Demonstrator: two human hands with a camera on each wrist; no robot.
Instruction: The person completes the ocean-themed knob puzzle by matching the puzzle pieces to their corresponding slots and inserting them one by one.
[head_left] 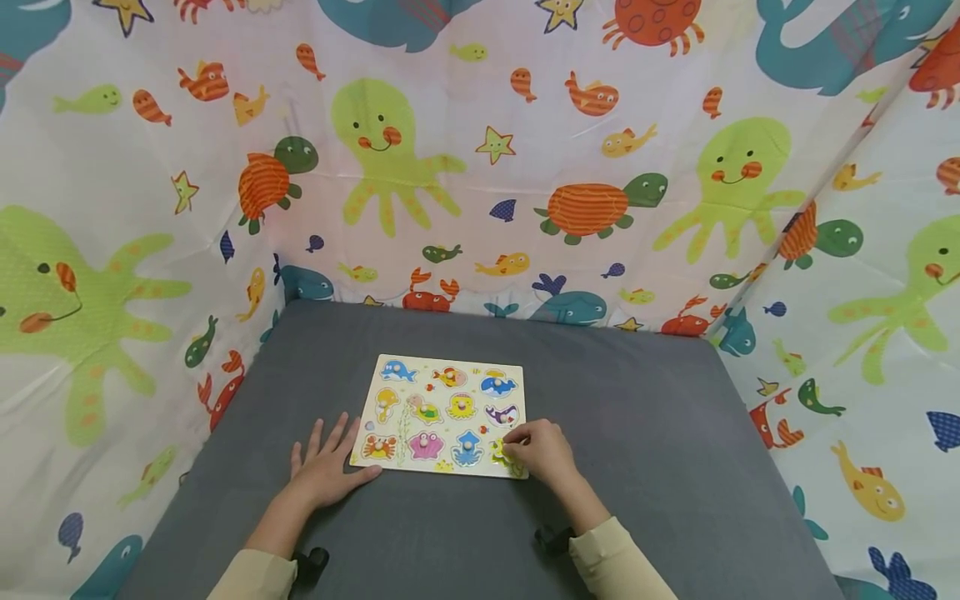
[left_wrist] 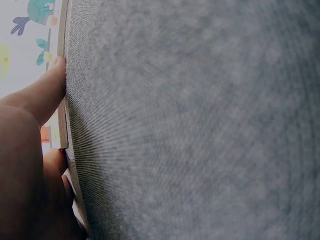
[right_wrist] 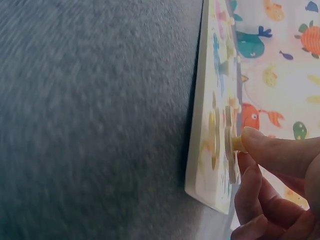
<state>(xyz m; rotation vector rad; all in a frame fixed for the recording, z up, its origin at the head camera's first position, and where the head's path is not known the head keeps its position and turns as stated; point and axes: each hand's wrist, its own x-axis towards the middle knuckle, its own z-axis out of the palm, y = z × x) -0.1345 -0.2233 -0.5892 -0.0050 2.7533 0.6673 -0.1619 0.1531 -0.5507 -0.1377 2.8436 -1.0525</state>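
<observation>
A wooden peg puzzle board (head_left: 408, 460) with sea-animal pieces lies on the grey table. My right hand (head_left: 542, 450) is over its near right corner and pinches the knob of a yellow-green puzzle piece (right_wrist: 230, 145) between thumb and fingertips. In the right wrist view that piece stands slightly off the board, close to a recess (right_wrist: 214, 135) of similar outline. At the near left corner my left hand (head_left: 324, 471) rests with fingers spread on the table, its thumb (left_wrist: 47, 87) against the board's edge. Other pieces, such as a crab (head_left: 378, 447) and a pink shell (head_left: 426, 446), sit in the board.
The grey cloth-covered table (head_left: 637, 433) spreads around the board. A white curtain (head_left: 480, 192) printed with sea animals stands behind and at both sides. Dark straps with small devices (head_left: 553, 540) are at both wrists.
</observation>
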